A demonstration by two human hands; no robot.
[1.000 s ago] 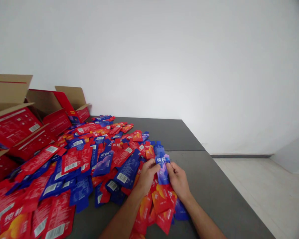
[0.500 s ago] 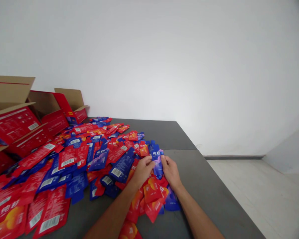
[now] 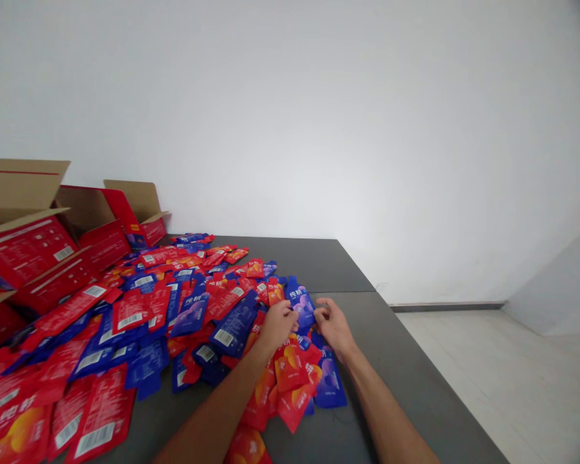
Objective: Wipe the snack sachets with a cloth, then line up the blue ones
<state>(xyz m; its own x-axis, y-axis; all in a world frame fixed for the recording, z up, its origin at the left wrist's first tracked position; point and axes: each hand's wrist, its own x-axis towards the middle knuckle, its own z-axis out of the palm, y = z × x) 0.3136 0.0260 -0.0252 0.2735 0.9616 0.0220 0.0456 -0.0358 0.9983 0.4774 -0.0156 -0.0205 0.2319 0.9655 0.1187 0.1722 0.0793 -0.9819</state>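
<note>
A blue pouch (image 3: 299, 305) with white lettering and purple round shapes lies face up at the right edge of the pile, between my hands. Beside its left edge is my left hand (image 3: 278, 327), fingers loosely bent and thumb apart from them; whether a fingertip touches the pouch I cannot tell. My right hand (image 3: 335, 327) is by the pouch's right edge, open, with bent fingers and nothing in them. Nearer to me, between my forearms, lie red pouches (image 3: 290, 366) with orange shapes, and another blue pouch (image 3: 330, 380) rests by my right wrist.
A large pile of mixed red and blue pouches (image 3: 135, 311) spreads over the dark grey table (image 3: 406, 399) to the left. Open red cardboard boxes (image 3: 29, 248) stand behind it at the far left. A white wall (image 3: 290, 129) rises behind, and the table's right edge borders pale floor.
Both hands have let go of the blue pouch, which now lies on the pile, tilted to the left. My right hand has moved slightly right, away from it.
</note>
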